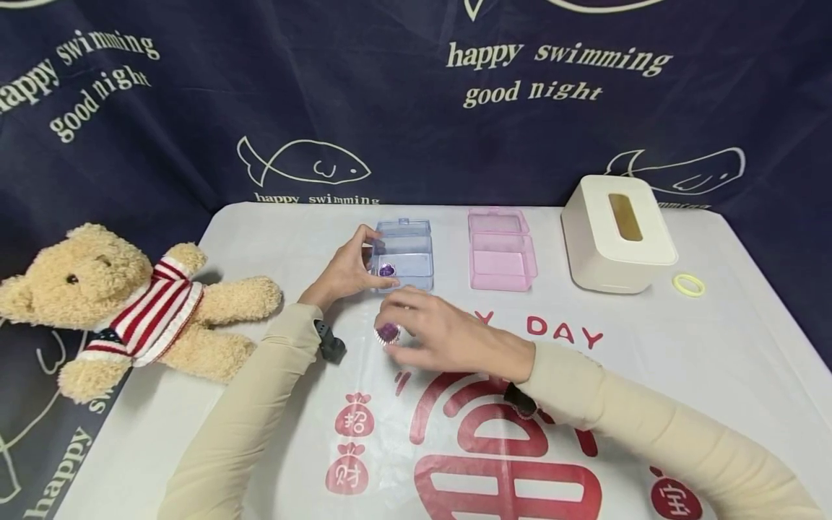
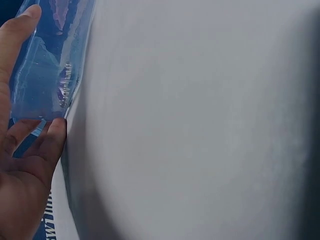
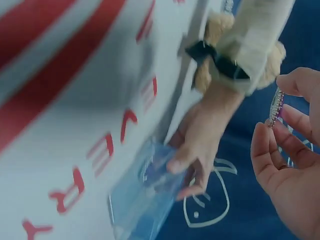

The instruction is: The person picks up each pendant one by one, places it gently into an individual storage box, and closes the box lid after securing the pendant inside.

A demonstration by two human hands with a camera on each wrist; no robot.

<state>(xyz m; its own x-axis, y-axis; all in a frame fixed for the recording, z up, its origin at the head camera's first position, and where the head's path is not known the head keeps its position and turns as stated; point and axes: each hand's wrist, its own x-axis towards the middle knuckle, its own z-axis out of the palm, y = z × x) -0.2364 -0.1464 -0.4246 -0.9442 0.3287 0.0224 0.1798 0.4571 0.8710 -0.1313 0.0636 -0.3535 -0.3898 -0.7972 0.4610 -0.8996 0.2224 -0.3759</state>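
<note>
My left hand grips the left side of an open clear blue box, thumb at the front and fingers at the back. Inside the box, at its left, lies a purple gem piece with a beaded silver edge. In front of the box, my right hand pinches a second purple piece with a similar edge. The right wrist view shows this piece edge-on between the thumb and fingers of my right hand.
An open pink box stands right of the blue one. Farther right are a white tissue box and a yellow ring. A teddy bear in a striped shirt lies at the left. Dark blue cloth hangs behind the table.
</note>
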